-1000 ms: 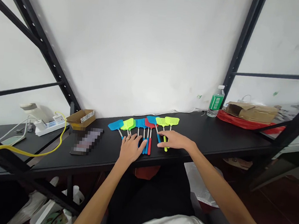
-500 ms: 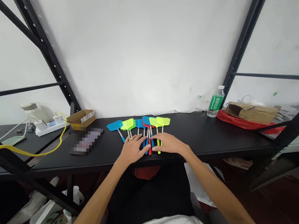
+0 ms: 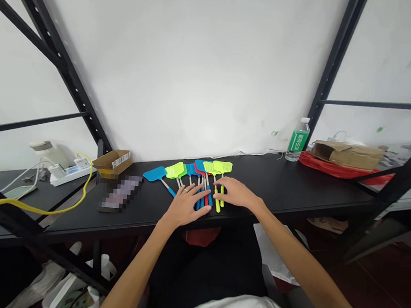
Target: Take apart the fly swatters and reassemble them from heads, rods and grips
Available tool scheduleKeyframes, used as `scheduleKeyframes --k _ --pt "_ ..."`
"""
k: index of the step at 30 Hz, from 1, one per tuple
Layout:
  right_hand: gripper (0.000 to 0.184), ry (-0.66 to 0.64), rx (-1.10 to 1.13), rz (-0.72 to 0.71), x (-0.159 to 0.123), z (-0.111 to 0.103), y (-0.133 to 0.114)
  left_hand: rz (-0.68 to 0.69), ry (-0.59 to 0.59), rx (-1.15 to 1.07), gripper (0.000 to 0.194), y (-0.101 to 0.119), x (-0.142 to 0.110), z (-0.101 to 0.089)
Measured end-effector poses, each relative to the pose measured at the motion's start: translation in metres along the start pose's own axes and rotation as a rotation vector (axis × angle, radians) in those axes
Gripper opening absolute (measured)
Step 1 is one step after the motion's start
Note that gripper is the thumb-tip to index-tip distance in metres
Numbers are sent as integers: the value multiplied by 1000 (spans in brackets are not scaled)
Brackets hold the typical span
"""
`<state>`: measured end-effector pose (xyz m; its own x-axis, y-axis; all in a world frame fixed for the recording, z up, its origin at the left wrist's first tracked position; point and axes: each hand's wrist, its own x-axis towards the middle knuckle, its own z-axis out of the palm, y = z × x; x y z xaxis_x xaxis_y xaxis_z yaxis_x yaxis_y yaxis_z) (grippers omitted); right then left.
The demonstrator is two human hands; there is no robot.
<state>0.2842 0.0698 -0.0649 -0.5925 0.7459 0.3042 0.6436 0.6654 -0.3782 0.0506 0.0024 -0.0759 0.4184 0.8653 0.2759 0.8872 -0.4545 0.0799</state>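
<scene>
Several fly swatters lie fanned out side by side on a black shelf top, heads toward the wall and handles toward me. At the left end is a blue fly swatter (image 3: 155, 174), set apart at a slant. Beside it lies a yellow-green fly swatter (image 3: 174, 170); blue and red ones overlap in the middle. My left hand (image 3: 185, 207) rests over the middle handles with fingers spread, hiding some of them. On the right, my right hand (image 3: 237, 193) is at the handles of two yellow-green fly swatters (image 3: 223, 167), thumb and fingers apart.
Left of the swatters are a blurred-out phone-like object (image 3: 121, 194) and an open cardboard box (image 3: 113, 164). A yellow cable (image 3: 83, 191) crosses the left side. A water bottle (image 3: 298, 140) and a torn carton (image 3: 347, 154) on red plastic stand at the right. Black rack posts flank the shelf.
The blue swatter at the left end has shifted slightly left. The two yellow-green handles at the right now show separately. My right hand has lifted slightly; my left hand's fingers have moved right.
</scene>
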Motion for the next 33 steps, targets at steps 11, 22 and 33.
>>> scheduleKeyframes --k 11,22,33 --pt "49 -32 24 -96 0 6 -6 65 -15 -32 62 -3 0 2" --pt "23 69 15 82 4 -5 -2 88 91 -12 50 -5 1 5" --pt "34 30 -228 478 0 -5 0 187 64 -10 47 29 4 10"
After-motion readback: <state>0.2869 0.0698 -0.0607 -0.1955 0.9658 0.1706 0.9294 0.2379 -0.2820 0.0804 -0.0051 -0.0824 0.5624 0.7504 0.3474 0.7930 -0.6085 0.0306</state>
